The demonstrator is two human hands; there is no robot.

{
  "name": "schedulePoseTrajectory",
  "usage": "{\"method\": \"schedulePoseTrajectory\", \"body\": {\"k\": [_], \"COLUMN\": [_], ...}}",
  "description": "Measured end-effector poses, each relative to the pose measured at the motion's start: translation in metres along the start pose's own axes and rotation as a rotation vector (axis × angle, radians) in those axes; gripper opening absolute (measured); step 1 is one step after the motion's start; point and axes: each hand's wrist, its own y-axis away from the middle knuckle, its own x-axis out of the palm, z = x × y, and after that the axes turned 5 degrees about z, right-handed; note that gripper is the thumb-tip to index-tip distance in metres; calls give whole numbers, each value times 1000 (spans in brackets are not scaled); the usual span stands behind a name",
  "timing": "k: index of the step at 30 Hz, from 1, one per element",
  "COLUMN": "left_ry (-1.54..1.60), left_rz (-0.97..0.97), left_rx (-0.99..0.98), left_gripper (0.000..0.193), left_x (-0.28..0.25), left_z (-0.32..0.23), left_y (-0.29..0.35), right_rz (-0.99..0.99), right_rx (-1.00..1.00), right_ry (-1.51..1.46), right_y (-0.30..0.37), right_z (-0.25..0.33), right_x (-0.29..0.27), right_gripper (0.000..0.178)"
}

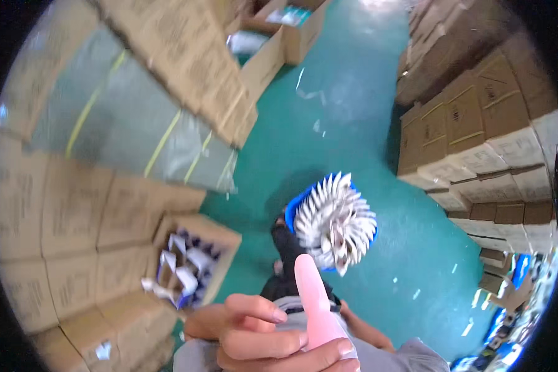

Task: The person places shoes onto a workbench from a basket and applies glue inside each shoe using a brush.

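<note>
My left hand [260,341] is raised close in front, its fingers bent to the right and closed against a smooth pale pink, elongated piece [315,297] with a rounded tip. Its exact kind cannot be made out. Low at my waist, my right forearm [367,328] shows behind it; the right hand's fingers are hidden. Past my black-trousered leg [286,245] is a round blue tub [299,204], heaped with many white pointed pieces [328,214] arranged in a fan-like ring.
Brown cartons [74,204] are stacked high on the left, with a grey strapped sheet [124,118] across them. An open carton [229,239] there holds white and dark items. More cartons [459,118] line the right. Between them runs a green floor [347,111] with white scraps.
</note>
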Motion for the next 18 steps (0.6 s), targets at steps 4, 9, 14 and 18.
{"method": "schedulePoseTrajectory", "body": {"k": [4, 9, 14, 18], "left_ry": [100, 452, 1105, 1603], "left_rz": [82, 264, 631, 989], "left_rx": [431, 375, 655, 724], "left_gripper": [24, 14, 21, 21], "left_x": [51, 108, 191, 262], "left_z": [41, 37, 31, 9], "left_y": [-76, -154, -206, -207], "right_rz": [430, -274, -695, -1007], "right_rx": [386, 340, 367, 589], "right_ry": [151, -474, -1014, -831], "right_y": [-129, -228, -254, -257], "right_z": [101, 283, 354, 363], "right_x": [-3, -112, -157, -138], "right_gripper": [28, 29, 30, 37]}}
